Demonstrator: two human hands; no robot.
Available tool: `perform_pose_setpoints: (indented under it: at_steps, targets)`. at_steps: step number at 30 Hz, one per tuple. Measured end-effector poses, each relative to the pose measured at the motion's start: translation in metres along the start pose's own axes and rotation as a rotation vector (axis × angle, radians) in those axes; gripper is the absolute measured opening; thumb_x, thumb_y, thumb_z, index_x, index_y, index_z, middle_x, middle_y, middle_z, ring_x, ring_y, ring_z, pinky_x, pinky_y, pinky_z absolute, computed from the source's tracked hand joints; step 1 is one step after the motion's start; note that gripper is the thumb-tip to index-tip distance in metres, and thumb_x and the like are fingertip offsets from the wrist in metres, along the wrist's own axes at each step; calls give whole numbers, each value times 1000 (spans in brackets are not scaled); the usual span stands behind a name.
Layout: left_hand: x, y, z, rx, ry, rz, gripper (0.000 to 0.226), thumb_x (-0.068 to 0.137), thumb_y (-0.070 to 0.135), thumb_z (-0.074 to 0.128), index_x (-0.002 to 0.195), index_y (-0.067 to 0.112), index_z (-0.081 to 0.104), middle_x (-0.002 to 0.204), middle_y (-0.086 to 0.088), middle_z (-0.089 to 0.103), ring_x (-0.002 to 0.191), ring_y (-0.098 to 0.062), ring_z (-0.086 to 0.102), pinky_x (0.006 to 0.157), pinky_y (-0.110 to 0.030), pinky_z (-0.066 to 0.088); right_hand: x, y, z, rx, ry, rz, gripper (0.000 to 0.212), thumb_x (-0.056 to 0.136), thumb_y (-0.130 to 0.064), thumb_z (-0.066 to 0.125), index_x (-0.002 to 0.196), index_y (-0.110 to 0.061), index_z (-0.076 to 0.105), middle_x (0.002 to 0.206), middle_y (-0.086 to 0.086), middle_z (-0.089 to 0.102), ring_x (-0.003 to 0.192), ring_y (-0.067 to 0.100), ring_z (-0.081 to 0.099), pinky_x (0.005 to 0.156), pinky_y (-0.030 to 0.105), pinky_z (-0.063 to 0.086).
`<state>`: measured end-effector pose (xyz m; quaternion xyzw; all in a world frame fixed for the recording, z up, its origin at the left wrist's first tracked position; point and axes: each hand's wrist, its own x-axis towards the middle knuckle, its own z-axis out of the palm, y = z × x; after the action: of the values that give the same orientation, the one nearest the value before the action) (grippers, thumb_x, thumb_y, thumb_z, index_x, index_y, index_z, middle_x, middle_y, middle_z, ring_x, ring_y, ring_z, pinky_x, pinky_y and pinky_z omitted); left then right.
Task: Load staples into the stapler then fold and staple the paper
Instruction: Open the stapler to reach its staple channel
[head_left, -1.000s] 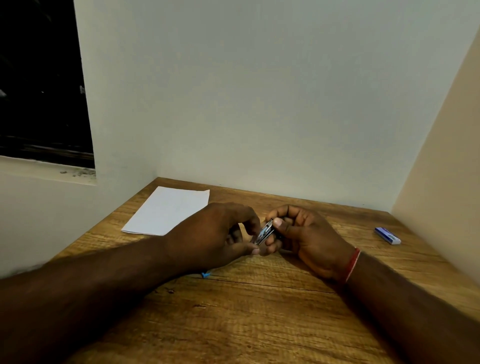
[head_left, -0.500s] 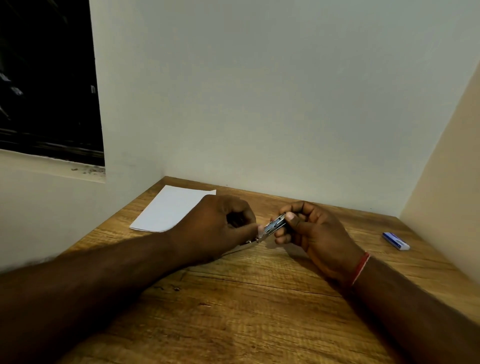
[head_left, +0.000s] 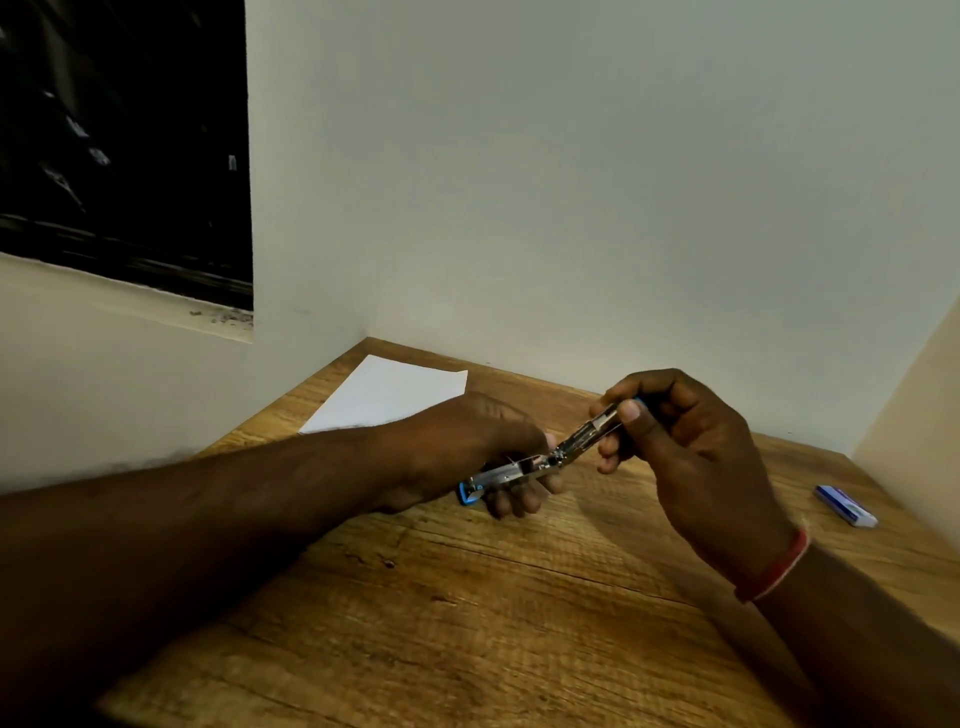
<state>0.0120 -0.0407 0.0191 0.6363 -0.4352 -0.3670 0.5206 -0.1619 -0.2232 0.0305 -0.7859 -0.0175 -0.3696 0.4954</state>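
A small metal stapler with blue trim (head_left: 550, 457) is swung wide open, hinged in the middle, just above the wooden table (head_left: 467, 623). My left hand (head_left: 467, 457) grips its lower half, blue end toward me. My right hand (head_left: 691, 441) pinches the upper half between thumb and fingers and holds it raised. A white sheet of paper (head_left: 389, 395) lies flat at the back left corner, partly behind my left hand. A small blue and white staple box (head_left: 845, 505) rests at the right.
Walls close the table in at the back, the left and the right. A dark window (head_left: 119, 135) is set in the left wall above a ledge. A red band circles my right wrist (head_left: 774, 566).
The two halves of the stapler have been pulled apart from nearly folded to wide open. My right hand rose and moved right with the upper half; my left hand kept the lower half.
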Motion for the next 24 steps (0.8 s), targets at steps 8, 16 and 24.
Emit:
perform_pose_setpoints:
  at_steps: [8, 16, 24]
  targets:
    - [-1, 3, -3, -136, -43, -32, 40, 112, 30, 64, 128, -5, 75, 127, -20, 82, 78, -18, 67, 68, -34, 50, -1, 2, 2, 31, 58, 66, 15, 108, -4, 59, 118, -1, 70, 99, 18, 78, 80, 31, 75, 73, 42, 69]
    - [-3, 4, -3, -182, -82, -37, 42, 117, 28, 57, 134, -8, 72, 116, -16, 84, 73, -13, 67, 65, -27, 50, -2, -6, 10, -74, 106, -2, 73, 105, -5, 66, 164, -36, 39, 101, 15, 76, 77, 30, 80, 75, 34, 69]
    - [0, -1, -7, -185, -97, -14, 49, 116, 32, 58, 141, -10, 68, 139, -25, 77, 81, -14, 67, 67, -26, 53, -3, -3, 7, -287, 93, -19, 56, 106, -21, 66, 156, -41, 53, 108, -1, 79, 85, 16, 83, 85, 27, 67]
